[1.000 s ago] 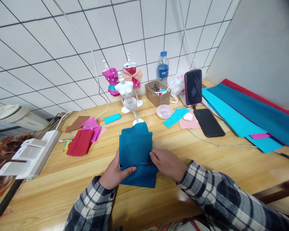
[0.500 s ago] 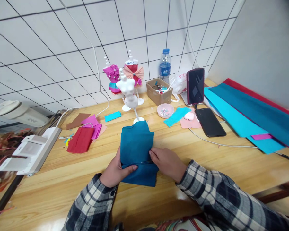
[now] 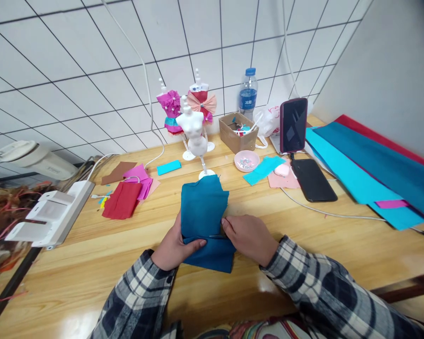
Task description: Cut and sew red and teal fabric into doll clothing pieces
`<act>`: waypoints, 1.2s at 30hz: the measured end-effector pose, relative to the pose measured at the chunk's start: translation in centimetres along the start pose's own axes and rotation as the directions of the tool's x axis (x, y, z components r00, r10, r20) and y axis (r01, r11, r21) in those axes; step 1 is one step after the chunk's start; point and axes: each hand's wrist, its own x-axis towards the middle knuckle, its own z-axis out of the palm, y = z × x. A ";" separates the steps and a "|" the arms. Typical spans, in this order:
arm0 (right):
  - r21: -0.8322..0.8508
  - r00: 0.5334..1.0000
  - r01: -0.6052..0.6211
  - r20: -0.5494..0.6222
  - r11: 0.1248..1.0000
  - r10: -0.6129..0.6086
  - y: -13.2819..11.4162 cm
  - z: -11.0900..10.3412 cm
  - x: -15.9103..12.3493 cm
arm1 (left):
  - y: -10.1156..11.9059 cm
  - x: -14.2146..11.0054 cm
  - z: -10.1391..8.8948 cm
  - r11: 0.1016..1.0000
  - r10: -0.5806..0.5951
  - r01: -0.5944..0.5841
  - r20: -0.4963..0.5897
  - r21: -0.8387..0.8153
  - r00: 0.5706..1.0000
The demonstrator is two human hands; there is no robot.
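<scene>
Deep teal folded fabric (image 3: 205, 207), held low over the pale wooden table (image 3: 127, 263), near side! The left hand (image 3: 178, 245) pinches it, thumb on top; the right hand (image 3: 247, 238) clenches at its right edge, just before the bare white mini mannequin (image 3: 194, 129).

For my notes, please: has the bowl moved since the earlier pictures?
No. The bowl sits in the same place, just in front of the box; only the camera view has shifted.

L fingers (image 3: 199, 243) ptly hidden, dk tool (image 3: 217, 236) unclear
</scene>
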 end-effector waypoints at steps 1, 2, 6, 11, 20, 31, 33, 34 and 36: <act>0.003 1.000 -0.003 0.001 1.000 0.003 0.0 0.0 0.0 | 0.1 0.0 0.0 1.000 0.008 -0.008 -0.015 -0.001 1.000; 0.005 1.000 -0.004 0.000 1.000 0.004 0.1 0.1 0.0 | 0.2 0.0 0.0 1.000 0.016 -0.016 -0.032 -0.003 0.999; 0.037 1.000 0.020 -0.009 0.999 -0.020 0.5 0.4 0.1 | 0.8 0.0 -0.1 0.999 0.033 -0.033 -0.047 -0.006 0.998; 0.111 0.997 0.035 -0.068 0.993 -0.028 0.9 0.7 0.3 | 1.0 0.1 0.1 1.000 0.015 -0.015 -0.048 0.012 0.999; 0.228 0.997 0.031 -0.072 0.973 -0.015 1.1 0.9 0.6 | -0.1 0.5 -0.3 0.813 -0.300 0.351 0.184 -0.464 0.936; 0.182 0.996 0.020 -0.092 0.983 -0.003 1.6 0.8 0.5 | -0.2 0.5 0.3 0.905 -0.190 0.153 -0.056 -0.398 0.980; 0.181 0.995 0.022 -0.097 0.983 -0.005 1.7 0.7 0.4 | -0.1 0.5 0.3 0.907 -0.182 0.138 -0.075 -0.397 0.980; 0.185 0.995 0.024 -0.099 0.982 -0.006 1.7 0.7 0.4 | -0.1 0.5 0.3 0.907 -0.178 0.133 -0.079 -0.399 0.981; 0.195 0.995 0.024 -0.101 0.980 -0.004 1.8 0.7 0.4 | 0.0 0.4 0.3 0.906 -0.170 0.125 -0.077 -0.404 0.982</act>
